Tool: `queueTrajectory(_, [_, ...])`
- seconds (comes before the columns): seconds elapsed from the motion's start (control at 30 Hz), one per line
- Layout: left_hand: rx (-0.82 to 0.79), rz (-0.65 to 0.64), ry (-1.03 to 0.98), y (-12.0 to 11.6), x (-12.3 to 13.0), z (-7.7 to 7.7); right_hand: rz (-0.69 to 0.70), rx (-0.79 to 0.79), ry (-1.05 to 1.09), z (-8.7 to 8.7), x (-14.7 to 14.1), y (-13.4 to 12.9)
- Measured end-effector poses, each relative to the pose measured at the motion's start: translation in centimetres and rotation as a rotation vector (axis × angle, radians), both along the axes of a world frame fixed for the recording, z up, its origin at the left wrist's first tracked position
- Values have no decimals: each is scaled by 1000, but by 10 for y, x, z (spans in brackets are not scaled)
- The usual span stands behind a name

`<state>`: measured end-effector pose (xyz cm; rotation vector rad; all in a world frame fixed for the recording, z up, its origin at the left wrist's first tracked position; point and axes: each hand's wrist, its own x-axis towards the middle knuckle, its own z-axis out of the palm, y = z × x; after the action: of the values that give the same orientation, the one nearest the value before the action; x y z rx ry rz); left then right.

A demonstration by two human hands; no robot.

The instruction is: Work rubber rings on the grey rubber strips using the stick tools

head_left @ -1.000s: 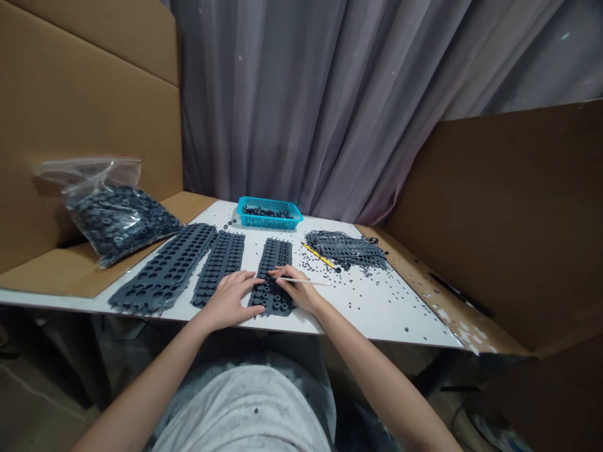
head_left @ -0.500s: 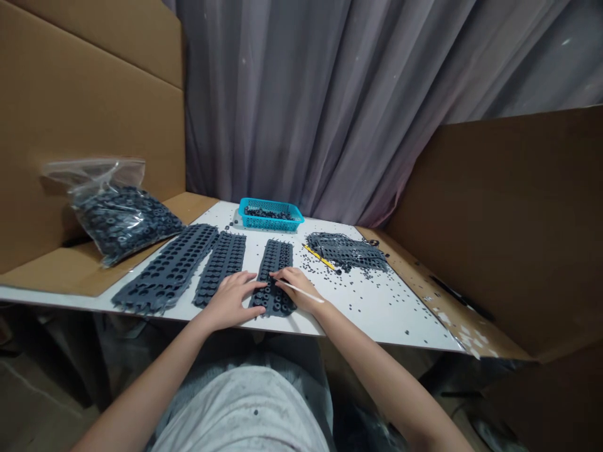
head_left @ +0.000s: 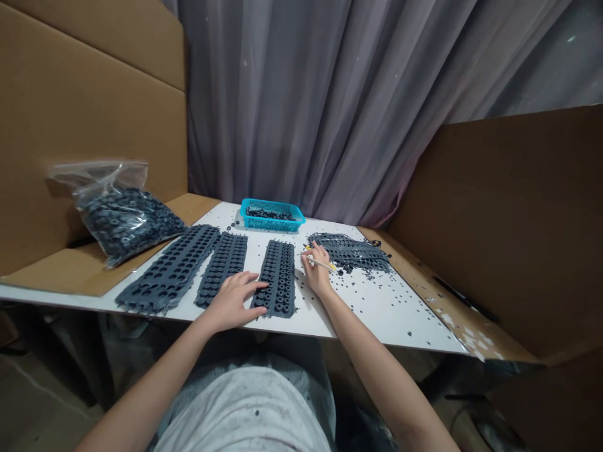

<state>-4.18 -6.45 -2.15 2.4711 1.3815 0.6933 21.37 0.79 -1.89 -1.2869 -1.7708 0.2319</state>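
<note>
My left hand (head_left: 234, 301) lies with spread fingers, its thumb and fingertips on the left edge of a dark grey moulded rubber sheet (head_left: 281, 270) with rows of small round ring-shaped parts. My right hand (head_left: 317, 269) is just right of that sheet, over the white table. Its fingers are closed around a thin white stick (head_left: 325, 265), whose exact kind I cannot make out. Beneath that hand, a yellow tool (head_left: 332, 267) is mostly hidden. To the left lie a second grey sheet (head_left: 221, 267) and a longer sheet with round holes (head_left: 172, 267).
A turquoise basket (head_left: 271, 225) of small dark parts stands at the back. A zip bag (head_left: 129, 220) full of dark rings leans at the left. Trimmed grey sheets (head_left: 351, 250) and scattered black bits lie on the right. Cardboard walls (head_left: 494, 238) flank the table.
My right hand has left the middle sheet and moved right and slightly away from me, still carrying the white stick. My left hand has stayed on the sheet's left edge.
</note>
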Motion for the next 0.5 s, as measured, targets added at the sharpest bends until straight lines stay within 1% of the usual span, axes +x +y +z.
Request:
queueTrajectory(0.17, [7, -13, -20, -3, 0, 0, 415, -156, 56, 0, -23, -18])
queueTrajectory(0.23, [0, -13, -30, -3, 0, 3, 532, -228, 145, 1, -28, -24])
queueTrajectory(0.27, [-3, -9, -33, -2, 1, 6, 555, -252, 205, 2, -29, -25])
queueTrajectory(0.3, [-5, 0, -35, 0, 2, 10, 549, -262, 261, 3, -28, -26])
queueTrajectory(0.37, [-2, 24, -34, 10, 5, 19, 490, -247, 321, 3, -26, -25])
queueTrajectory(0.43, [8, 50, -21, 23, 12, 29, 446, -234, 331, 2, -24, -24])
queueTrajectory(0.5, [14, 59, 11, 37, 20, 35, 428, -246, 321, 1, -24, -23])
